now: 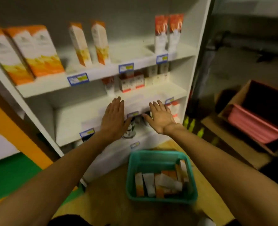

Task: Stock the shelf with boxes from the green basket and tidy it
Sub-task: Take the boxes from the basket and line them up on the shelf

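Both arms reach forward toward the white shelf (151, 93). The left hand (114, 118) is flat, fingers straight and together, held in front of the lower shelf board; the right hand (161, 118) is likewise spread and relaxed, palm turned inward. Neither holds anything. Between and just behind the hands sit some dark items on the lower level (too blurred to identify).

The green basket (161, 175) stands on the wooden floor in front of the shelf, below the right hand, with several orange-and-white boxes (149, 185) lying and leaning inside it.

On the top level, tall orange-and-white cartons (35, 49) stand at the left, two slimmer ones (89, 43) in the middle, and two red-topped ones (167, 31) at the right. Small red-and-white boxes (131, 82) stand on the middle level. Blue price labels (77, 78) line the shelf edges.

To the right, a cardboard box (242, 98) holds a pink bin (255, 126).
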A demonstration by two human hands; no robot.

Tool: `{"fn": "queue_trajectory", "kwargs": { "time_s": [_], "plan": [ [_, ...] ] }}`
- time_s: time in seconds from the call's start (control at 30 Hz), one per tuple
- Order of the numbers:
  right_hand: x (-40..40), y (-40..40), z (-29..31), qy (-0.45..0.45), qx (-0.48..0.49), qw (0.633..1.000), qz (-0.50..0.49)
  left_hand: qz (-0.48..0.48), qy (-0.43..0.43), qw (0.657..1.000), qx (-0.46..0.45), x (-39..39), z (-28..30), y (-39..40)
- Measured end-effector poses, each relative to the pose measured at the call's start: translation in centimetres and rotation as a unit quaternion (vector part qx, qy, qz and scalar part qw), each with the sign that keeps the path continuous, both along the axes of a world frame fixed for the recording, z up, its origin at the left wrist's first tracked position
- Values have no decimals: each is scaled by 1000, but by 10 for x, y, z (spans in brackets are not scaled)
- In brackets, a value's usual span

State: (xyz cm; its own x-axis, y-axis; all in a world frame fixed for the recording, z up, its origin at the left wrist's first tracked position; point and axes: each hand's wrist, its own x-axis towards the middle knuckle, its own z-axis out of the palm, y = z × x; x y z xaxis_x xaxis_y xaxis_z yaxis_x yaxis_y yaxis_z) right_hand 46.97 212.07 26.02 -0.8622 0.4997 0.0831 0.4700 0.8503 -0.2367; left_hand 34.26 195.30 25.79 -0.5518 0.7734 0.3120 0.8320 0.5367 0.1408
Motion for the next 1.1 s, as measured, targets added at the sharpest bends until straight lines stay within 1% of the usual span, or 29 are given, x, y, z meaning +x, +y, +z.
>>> {"fn": "queue_trajectory", "kwargs": {
  "time_s": [0.13, 0.23, 0.3, 0.4, 0.47, 0.57, 0.67, 0.73, 0.83, 0.93, 0.97, 1.1],
  "plan": [
    [42, 17, -84, -102, -24, 994, -26, -46, -36, 995, -83, 23, -77, 16],
    [65, 29, -148, -188, -44, 980, -43, -84, -53, 982, -163, 37, -134, 29],
    [77, 36, -188, -236, -52, 970, -40, -99, -82, 971, -200, 45, -169, 38],
    [88, 43, -247, -269, -73, 960, -36, -101, -123, 955, -250, 52, -224, 52],
    [95, 46, -284, -285, -96, 953, -42, -103, -154, 936, -299, 56, -259, 59],
    [105, 47, -332, -311, -125, 941, -37, -78, -195, 914, -347, 62, -303, 68],
    [113, 44, -358, -327, -143, 934, -31, -29, -256, 895, -365, 70, -340, 74],
    [116, 41, -368, -339, -135, 931, -30, 10, -293, 885, -362, 79, -358, 77],
    [119, 39, -378, -329, -98, 939, -36, 52, -314, 867, -383, 96, -379, 79],
    [119, 40, -381, -324, -92, 941, -43, 88, -328, 849, -406, 108, -395, 77],
    [119, 40, -381, -321, -92, 941, -46, 102, -332, 846, -406, 111, -399, 76],
    [122, 41, -380, -300, -119, 943, -75, 149, -337, 853, -370, 116, -404, 75]
  ]
}}
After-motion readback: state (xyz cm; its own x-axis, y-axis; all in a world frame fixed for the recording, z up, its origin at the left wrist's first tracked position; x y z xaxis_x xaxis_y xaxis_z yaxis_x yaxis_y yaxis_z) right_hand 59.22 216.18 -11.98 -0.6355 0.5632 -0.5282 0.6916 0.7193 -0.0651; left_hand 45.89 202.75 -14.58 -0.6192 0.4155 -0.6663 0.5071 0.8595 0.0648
